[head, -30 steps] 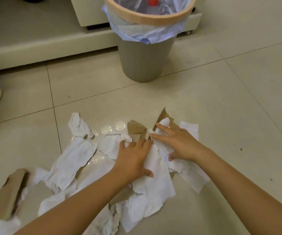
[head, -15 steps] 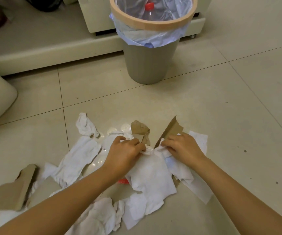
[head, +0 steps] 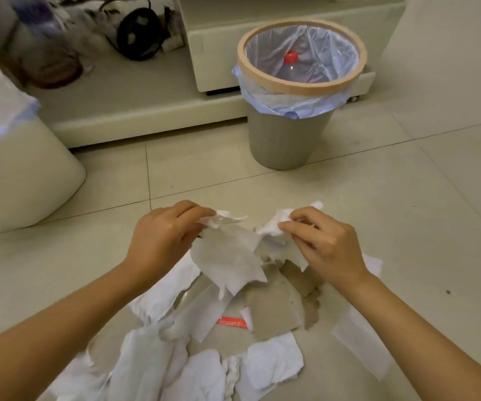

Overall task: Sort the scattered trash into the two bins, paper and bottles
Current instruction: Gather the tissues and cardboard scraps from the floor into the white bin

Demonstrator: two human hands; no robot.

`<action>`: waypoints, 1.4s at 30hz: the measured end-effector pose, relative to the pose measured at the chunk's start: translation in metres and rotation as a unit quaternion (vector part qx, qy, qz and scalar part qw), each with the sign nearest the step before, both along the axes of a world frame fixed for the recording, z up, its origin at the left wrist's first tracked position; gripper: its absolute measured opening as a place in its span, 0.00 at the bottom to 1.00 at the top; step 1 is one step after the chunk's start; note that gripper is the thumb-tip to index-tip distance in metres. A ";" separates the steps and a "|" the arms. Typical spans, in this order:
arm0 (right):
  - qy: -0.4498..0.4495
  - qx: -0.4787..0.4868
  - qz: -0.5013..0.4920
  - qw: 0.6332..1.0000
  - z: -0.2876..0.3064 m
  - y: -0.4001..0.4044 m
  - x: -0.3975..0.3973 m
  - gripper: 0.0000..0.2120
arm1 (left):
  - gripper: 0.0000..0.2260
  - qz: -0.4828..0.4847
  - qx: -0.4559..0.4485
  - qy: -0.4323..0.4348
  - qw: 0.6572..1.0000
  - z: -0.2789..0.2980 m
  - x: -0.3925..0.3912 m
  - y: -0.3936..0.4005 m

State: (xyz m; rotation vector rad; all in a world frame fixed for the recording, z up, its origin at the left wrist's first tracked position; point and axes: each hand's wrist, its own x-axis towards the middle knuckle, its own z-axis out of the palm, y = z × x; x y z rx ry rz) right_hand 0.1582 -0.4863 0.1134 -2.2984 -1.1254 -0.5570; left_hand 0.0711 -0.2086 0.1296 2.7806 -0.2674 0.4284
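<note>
Above the floor, torn white paper [head: 230, 256], fingers [head: 294, 227] pinching

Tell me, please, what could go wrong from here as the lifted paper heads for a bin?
The left hand and right hand pinch only the edges of the white paper, so pieces may tear or drop. The grey bin ahead holds a red-capped bottle; paper dropped there would be missorted.

Bin [head: 288, 140] behind the paper scraps [head: 204, 357] — bottle [head: 294, 68] inside (second bin [head: 16, 169] left).
</note>
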 end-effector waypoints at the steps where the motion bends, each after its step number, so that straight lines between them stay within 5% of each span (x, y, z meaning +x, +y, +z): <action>1: -0.004 0.006 0.012 1.000 0.005 0.006 0.000 0.08 | 0.10 0.002 0.007 -0.007 1.000 0.006 -0.005 0.008; 13: -0.039 0.052 0.116 0.991 0.094 0.148 0.005 0.06 | 0.14 0.100 0.002 -0.057 0.993 0.097 -0.051 0.127; 17: -0.082 0.051 0.154 0.983 0.128 0.213 0.001 0.06 | 0.08 0.142 0.056 -0.117 0.981 0.123 -0.053 0.173; 28: -0.132 0.166 0.186 0.959 0.201 0.453 -0.002 0.08 | 0.06 0.245 0.106 -0.249 0.931 0.199 -0.050 0.354; 33: -0.071 0.208 0.154 0.963 0.208 0.552 -0.004 0.10 | 0.10 0.326 0.069 -0.245 0.911 0.204 -0.028 0.409; 37: 0.070 0.106 0.148 0.981 0.174 0.590 0.002 0.07 | 0.10 0.341 0.017 -0.177 0.923 0.170 -0.016 0.428; 42: 0.099 -0.145 0.133 0.975 0.130 0.585 0.011 0.22 | 0.20 0.341 0.041 -0.045 0.938 0.111 -0.018 0.434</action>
